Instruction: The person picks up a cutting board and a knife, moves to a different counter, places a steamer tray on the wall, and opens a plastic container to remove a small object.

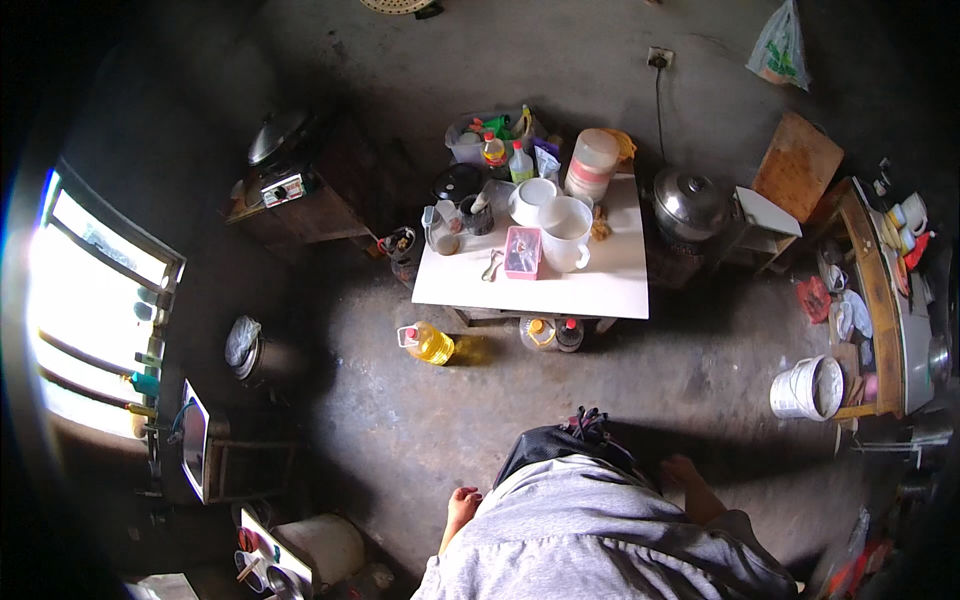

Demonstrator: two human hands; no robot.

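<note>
My left hand [463,506] hangs beside my grey shirt, its fingers loosely curled and slightly apart with nothing seen in them. My right hand [679,471] hangs in shadow at the other side, too dim to make out its fingers. Ahead stands a white-topped table [465,283]. It bears a translucent plastic jug [565,236], a pink plastic box [523,253], a white bowl [535,196] and a lidded container [592,165]. A bottle of yellow oil [429,343] stands on the floor before it.
Two bottles [538,334] stand under the table's front edge. A steel pot [691,202] sits right of the table. Farther right are a white bucket [795,390] and a wooden shelf unit [885,330]. An electric cooker [283,191] and a bag-topped pot [246,352] are at left.
</note>
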